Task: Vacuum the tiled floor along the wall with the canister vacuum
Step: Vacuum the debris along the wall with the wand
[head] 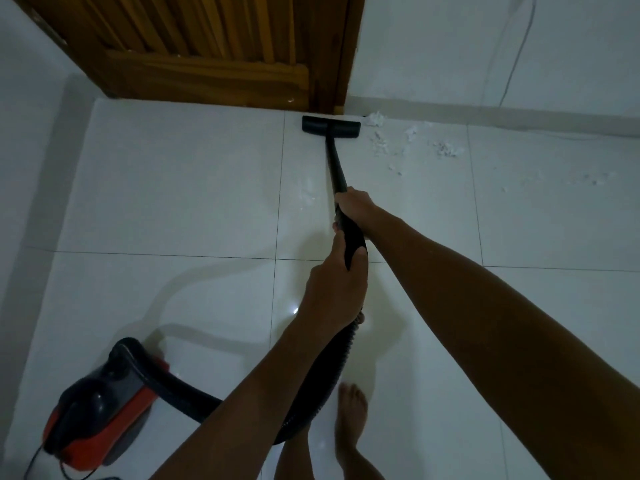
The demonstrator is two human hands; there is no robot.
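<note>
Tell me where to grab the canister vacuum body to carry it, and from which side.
Take the canister vacuum by the black arched handle along its top, coming down from above. The handle stands proud of the red and black shell, and the hose leaves beside it, so approach clear of that.

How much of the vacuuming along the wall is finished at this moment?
Done: tiles left of the nozzle look clean. In hand: right hand and left hand grip the wand, nozzle at the door base. Left: white debris along the wall to its right.

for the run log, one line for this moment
hands: both gripping wand | nozzle: at door base | debris: right of nozzle
</note>
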